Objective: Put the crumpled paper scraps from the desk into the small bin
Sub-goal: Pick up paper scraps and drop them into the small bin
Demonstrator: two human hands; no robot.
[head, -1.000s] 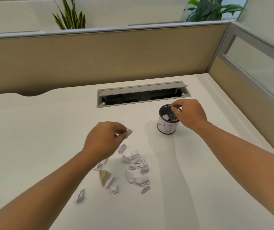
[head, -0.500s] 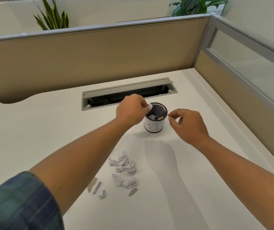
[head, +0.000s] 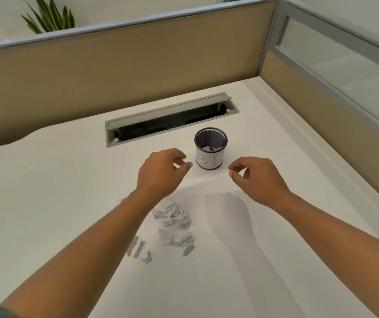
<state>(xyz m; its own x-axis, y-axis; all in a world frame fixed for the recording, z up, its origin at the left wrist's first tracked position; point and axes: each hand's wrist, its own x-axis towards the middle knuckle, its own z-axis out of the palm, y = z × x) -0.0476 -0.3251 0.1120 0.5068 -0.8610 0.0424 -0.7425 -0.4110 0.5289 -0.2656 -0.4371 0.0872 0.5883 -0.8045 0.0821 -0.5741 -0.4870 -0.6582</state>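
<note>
The small bin (head: 210, 150), a dark mesh cup with a white paper label, stands upright on the white desk (head: 69, 191) and holds a few paper scraps. My left hand (head: 161, 173) hovers just left of the bin, fingers loosely curled and apart, holding nothing. To the right of the bin and a little nearer me is my right hand (head: 255, 180), empty too, thumb and forefinger slightly parted. Several crumpled white paper scraps (head: 174, 216) lie in a loose heap below my left hand, partly hidden by my forearm. More scraps (head: 141, 250), one of them brown, lie further left.
An open grey cable tray (head: 170, 118) is sunk into the desk just behind the bin. Beige partition walls (head: 115, 72) close off the back and right side. A plant (head: 48, 19) shows above the back partition.
My left hand carried a scrap from the heap to the bin, released it, and has drawn back to the bin's left. My right hand moved away from the bin rim toward me.
</note>
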